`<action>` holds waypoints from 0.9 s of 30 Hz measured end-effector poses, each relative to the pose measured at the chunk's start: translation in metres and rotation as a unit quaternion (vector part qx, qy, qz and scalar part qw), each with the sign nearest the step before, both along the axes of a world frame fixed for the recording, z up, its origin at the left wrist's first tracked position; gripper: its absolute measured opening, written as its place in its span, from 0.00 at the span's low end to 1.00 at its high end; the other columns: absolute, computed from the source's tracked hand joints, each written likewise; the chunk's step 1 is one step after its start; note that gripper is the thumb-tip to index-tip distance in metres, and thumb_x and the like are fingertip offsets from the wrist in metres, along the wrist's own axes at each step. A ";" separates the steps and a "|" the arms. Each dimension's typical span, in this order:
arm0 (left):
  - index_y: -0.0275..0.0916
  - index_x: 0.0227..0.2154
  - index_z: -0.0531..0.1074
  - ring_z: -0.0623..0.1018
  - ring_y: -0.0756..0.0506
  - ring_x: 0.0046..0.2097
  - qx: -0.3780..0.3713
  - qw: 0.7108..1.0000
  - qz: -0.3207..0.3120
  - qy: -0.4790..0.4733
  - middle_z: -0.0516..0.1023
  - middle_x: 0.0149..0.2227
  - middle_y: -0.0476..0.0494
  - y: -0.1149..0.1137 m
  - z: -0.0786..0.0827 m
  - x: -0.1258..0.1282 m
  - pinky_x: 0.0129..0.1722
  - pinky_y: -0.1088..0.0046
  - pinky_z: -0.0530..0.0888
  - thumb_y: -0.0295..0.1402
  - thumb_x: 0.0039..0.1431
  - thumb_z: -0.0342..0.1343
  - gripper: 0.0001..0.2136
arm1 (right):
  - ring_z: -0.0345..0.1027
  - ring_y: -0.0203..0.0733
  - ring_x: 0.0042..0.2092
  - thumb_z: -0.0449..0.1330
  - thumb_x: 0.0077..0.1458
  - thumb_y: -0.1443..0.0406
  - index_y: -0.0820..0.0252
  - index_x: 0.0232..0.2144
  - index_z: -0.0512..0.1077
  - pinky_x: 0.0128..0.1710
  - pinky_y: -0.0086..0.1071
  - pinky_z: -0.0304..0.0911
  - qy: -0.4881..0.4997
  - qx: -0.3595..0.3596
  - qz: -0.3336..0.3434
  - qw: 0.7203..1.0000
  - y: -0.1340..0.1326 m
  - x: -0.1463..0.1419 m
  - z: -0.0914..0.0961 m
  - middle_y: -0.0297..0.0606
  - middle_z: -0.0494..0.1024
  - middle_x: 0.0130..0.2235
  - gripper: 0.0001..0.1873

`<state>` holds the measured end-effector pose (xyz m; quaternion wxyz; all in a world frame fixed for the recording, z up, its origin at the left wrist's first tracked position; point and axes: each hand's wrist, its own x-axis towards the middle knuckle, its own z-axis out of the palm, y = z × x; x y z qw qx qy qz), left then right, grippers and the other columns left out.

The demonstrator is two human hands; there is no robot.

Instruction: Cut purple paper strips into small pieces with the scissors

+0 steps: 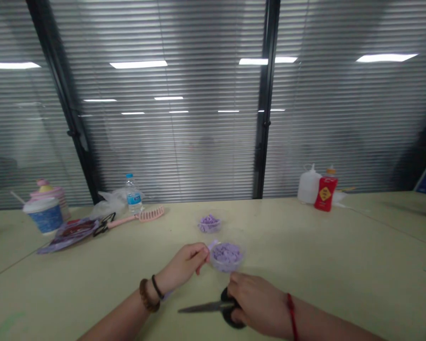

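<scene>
Closed horizontal blinds (213, 142) fill the background, above a pale bench (305, 274). Both bare hands work near its front edge. The right hand (253, 296) curls through the loops of black-handled scissors (202, 308); its fingers are wrapped around the grips, and the blades look closed, pointing left, low and apart from the bowls, probably so the edge stays out of the way. The left hand (184, 265) has thumb and forefinger pressed together, apparently pinching a thin purple strip (213, 244) just beside the front clear bowl (223, 269), perhaps so bits fall close to it.

At far left lie a flat purple packet (76, 230) and a pink hairbrush (151, 214), near a blue patterned cup (44, 215), seemingly pushed aside to free the middle. The front bowl holds pale purple flakes (227, 252). Back right, a white squeeze bottle (308, 186) stands beside a red bottle (325, 192) whose yellow diamond label carries unreadable characters. The water bottle's (133, 194) blue label is also illegible. A smaller back bowl (210, 230) holds darker purple bits (209, 219).
</scene>
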<state>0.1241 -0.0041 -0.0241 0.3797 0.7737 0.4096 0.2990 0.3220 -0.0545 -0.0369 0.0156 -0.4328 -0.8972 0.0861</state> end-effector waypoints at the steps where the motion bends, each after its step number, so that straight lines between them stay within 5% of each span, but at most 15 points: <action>1: 0.35 0.24 0.64 0.61 0.52 0.21 0.002 1.000 0.004 -0.008 0.60 0.17 0.53 -0.001 -0.003 0.000 0.23 0.78 0.59 0.45 0.58 0.41 0.18 | 0.67 0.44 0.35 0.61 0.44 0.62 0.63 0.31 0.72 0.32 0.30 0.59 0.003 -0.008 0.001 1.000 0.003 0.000 0.000 0.41 0.73 0.35 0.12; 6: 0.34 0.23 0.64 0.62 0.52 0.22 0.016 0.997 0.026 -0.069 0.62 0.18 0.52 -0.003 -0.008 -0.008 0.24 0.78 0.59 0.44 0.58 0.42 0.18 | 0.66 0.40 0.33 0.62 0.43 0.62 0.60 0.30 0.72 0.30 0.28 0.55 0.086 -0.027 -0.018 0.996 0.005 0.013 0.001 0.36 0.74 0.33 0.09; 9: 0.35 0.23 0.63 0.63 0.52 0.22 0.007 0.989 0.067 -0.134 0.62 0.17 0.52 0.001 -0.009 -0.014 0.24 0.77 0.60 0.43 0.58 0.43 0.17 | 0.63 0.33 0.26 0.59 0.47 0.63 0.62 0.32 0.69 0.24 0.24 0.53 0.193 -0.145 -0.025 0.970 0.010 0.028 0.005 0.34 0.72 0.27 0.09; 12: 0.35 0.23 0.62 0.62 0.53 0.20 -0.018 0.971 0.110 -0.211 0.60 0.16 0.53 0.007 -0.015 -0.016 0.22 0.78 0.59 0.43 0.57 0.44 0.16 | 0.51 0.25 0.16 0.56 0.49 0.56 0.64 0.31 0.63 0.15 0.21 0.44 0.380 -0.379 0.005 0.844 0.018 0.035 0.008 0.32 0.69 0.24 0.15; 16: 0.36 0.22 0.61 0.59 0.54 0.18 -0.045 0.960 0.106 -0.256 0.57 0.15 0.55 0.005 -0.029 -0.007 0.19 0.79 0.58 0.44 0.56 0.46 0.16 | 0.44 0.21 0.16 0.60 0.44 0.48 0.63 0.31 0.63 0.14 0.20 0.39 0.607 -0.505 0.011 0.613 0.022 0.030 0.000 0.30 0.64 0.25 0.24; 18: 0.36 0.22 0.61 0.59 0.54 0.18 -0.047 0.964 0.086 -0.249 0.57 0.15 0.55 -0.001 -0.033 -0.001 0.19 0.79 0.58 0.45 0.56 0.46 0.17 | 0.46 0.21 0.17 0.60 0.42 0.46 0.63 0.34 0.64 0.14 0.19 0.39 0.614 -0.551 0.002 0.565 0.021 0.028 -0.006 0.32 0.65 0.27 0.28; 20: 0.36 0.22 0.61 0.59 0.54 0.18 -0.040 0.970 0.070 -0.230 0.57 0.15 0.55 -0.007 -0.034 0.003 0.19 0.79 0.58 0.46 0.56 0.45 0.17 | 0.50 0.21 0.19 0.61 0.40 0.45 0.64 0.34 0.65 0.14 0.18 0.40 0.592 -0.568 0.009 0.572 0.019 0.029 -0.011 0.33 0.65 0.28 0.30; 27: 0.37 0.21 0.60 0.58 0.54 0.17 -0.010 0.975 0.099 -0.200 0.56 0.14 0.56 -0.010 -0.032 0.003 0.19 0.78 0.57 0.46 0.57 0.44 0.17 | 0.54 0.24 0.16 0.56 0.38 0.40 0.66 0.26 0.63 0.10 0.17 0.47 0.487 -0.490 0.034 0.722 0.012 0.027 -0.006 0.34 0.66 0.22 0.33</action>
